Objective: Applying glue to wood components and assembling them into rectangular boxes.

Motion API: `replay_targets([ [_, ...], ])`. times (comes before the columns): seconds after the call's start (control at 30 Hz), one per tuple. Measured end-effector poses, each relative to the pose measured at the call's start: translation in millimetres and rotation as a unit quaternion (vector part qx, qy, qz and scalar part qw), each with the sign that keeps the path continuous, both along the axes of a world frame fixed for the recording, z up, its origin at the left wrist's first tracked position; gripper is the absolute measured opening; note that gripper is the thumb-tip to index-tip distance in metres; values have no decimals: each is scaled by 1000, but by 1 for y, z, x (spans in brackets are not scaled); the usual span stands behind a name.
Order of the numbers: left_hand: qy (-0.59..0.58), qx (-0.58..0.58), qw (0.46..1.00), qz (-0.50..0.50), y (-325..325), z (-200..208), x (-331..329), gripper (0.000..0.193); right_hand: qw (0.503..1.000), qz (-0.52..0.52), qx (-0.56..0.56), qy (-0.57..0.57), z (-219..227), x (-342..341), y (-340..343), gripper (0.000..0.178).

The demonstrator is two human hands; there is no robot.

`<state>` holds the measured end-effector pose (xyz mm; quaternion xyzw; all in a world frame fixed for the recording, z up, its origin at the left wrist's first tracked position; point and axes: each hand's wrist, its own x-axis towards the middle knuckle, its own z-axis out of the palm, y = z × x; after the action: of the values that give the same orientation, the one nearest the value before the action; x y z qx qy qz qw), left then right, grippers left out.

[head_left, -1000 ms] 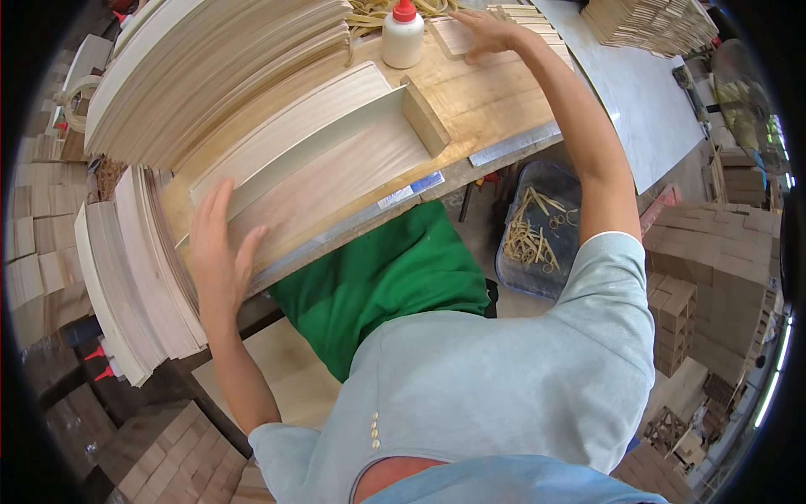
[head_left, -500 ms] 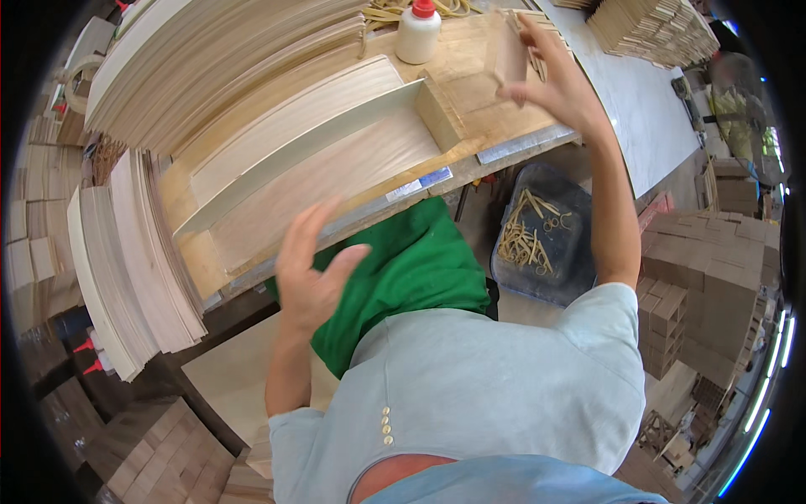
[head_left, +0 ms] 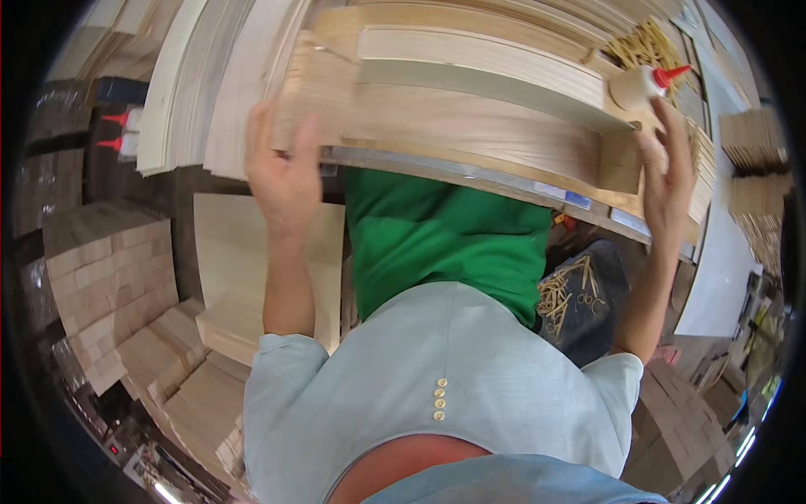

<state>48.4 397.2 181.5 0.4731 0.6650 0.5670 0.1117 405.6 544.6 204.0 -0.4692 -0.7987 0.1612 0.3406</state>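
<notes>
A long, shallow wooden tray-like assembly [head_left: 470, 118] lies across the workbench, with a pale thin strip [head_left: 495, 91] along its far side. Its right end is a small wooden end piece [head_left: 620, 161]. My left hand [head_left: 284, 181] is at the left end, its fingers and thumb around a small wooden board [head_left: 317, 88], smeared by motion. Over the right end is my right hand [head_left: 670, 181], thumb close to the end piece and fingers apart, gripping nothing visible. Just beyond those fingers stands a white glue bottle [head_left: 634, 86] with a red nozzle.
Stacks of thin wooden sheets [head_left: 197, 92] stand at the left, more behind the tray. Rubber bands [head_left: 646, 46] lie at the far right. Below the bench is a black bin [head_left: 600, 290] with loose bands. Stacked wooden blocks [head_left: 113, 277] fill the lower left.
The view has swung, so the bench appears turned. My right hand has come from the small boards to the tray's right end. My left hand is now at the left end with a small board.
</notes>
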Motion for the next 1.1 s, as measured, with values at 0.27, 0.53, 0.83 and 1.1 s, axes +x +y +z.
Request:
replay_targets([
  [0.27, 65, -113, 991, 33, -3, -42, -55, 30, 996, -1, -75, -41, -40, 22, 27, 32],
  [0.53, 3, -112, 994, 6, 14, -54, -50, 33, 996, -6, -87, -12, -46, 18, 22, 29],
  [0.83, 91, -135, 987, -12, 12, -51, -42, 31, 995, -15, -101, -4, -46, 14, 20, 29],
  [1.1, 77, -176, 980, -49, 16, -43, -47, 53, 990, -24, -129, 44, -49, 21, 26, 38],
])
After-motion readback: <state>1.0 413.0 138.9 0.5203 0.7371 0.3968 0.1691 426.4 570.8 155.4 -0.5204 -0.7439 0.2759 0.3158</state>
